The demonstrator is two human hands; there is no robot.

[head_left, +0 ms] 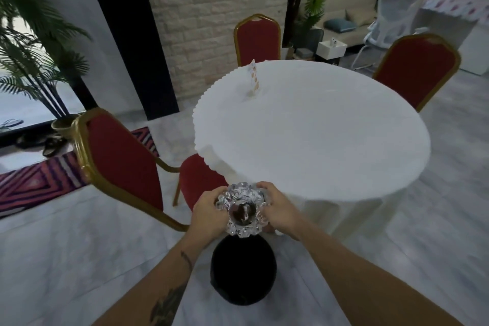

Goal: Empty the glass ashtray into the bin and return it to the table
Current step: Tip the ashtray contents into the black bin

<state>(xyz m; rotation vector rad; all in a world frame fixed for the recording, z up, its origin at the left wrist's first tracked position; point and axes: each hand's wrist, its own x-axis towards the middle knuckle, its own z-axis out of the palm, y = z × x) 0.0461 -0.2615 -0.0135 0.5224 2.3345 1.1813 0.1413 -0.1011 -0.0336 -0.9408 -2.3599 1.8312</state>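
While I hold the ashtray off the bench, both hands grip it from either side: my left hand wraps its left rim, my right hand its right rim, fingers curled shut around the cut glass. It sits upright in the air, bowl facing up, with something dark in its centre that I cannot make out. It hangs just off the near edge of the bench, over the far rim of the bin, which stands on the floor directly beneath my forearms.

The bench is round under a white cloth, whose hem drops close beside my right hand. Its top is bare save one card stand near the far left edge. To the left, a chair is angled with its seat tucked partly under the cloth, its gold frame near my left hand. The floor to the right of the bin and in front of it is open.

By count: one ashtray, one bin, one bench, one card stand, three red chairs, the other two at the far side and right. Two plants, left and back.
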